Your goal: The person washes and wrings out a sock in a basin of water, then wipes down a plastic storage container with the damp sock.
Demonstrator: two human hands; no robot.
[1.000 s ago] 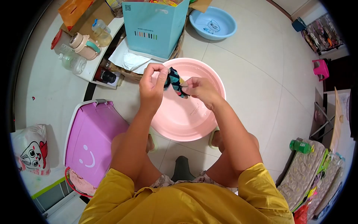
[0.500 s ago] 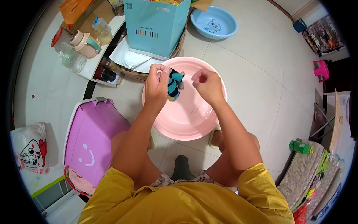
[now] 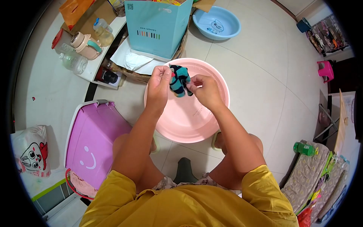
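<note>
Over a pink basin (image 3: 189, 126), a small teal-and-navy striped sock (image 3: 179, 81) hangs between my hands, bunched up so that its full shape is hard to make out. A spot of red shows at its left side. My left hand (image 3: 159, 85) pinches its upper left edge between thumb and fingers. My right hand (image 3: 206, 90) grips the lower right edge with its fingertips. Inside the basin, the pale bottom with some small printed lettering is visible below the sock.
Behind the basin stands a teal paper bag (image 3: 157, 28); a blue basin (image 3: 230, 28) sits on the floor beyond. To the left are a purple bin (image 3: 94, 140) and a low shelf with bottles and a beige flask (image 3: 85, 45). A green bottle (image 3: 304, 149) lies at right.
My right hand has moved left and taken hold of the sock's right edge. The sock is now spread wider between both hands; my left hand keeps its grip.
</note>
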